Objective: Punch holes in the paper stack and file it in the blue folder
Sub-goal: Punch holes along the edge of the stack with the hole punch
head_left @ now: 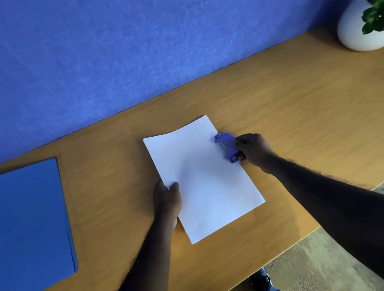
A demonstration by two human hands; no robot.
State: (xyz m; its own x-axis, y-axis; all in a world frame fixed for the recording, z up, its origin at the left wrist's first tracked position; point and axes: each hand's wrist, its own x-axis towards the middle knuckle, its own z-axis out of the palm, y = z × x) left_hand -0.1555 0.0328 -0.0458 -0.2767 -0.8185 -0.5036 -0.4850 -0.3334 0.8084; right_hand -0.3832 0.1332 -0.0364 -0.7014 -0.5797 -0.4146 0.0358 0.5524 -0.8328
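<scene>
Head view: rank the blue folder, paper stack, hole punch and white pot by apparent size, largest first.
1. blue folder
2. paper stack
3. white pot, though farther off and cropped
4. hole punch

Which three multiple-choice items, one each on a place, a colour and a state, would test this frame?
1. Where on the paper stack does the hole punch sit? A far edge; B right edge; C near edge.
2. What colour is the pot at far right? A white; B red; C black.
3. How is the blue folder? A open; B standing upright; C closed, lying flat.
Key: 1 B, the right hand grips it at that edge; 2 A, its round body is plainly white; 3 C, its cover lies shut on the table.
</scene>
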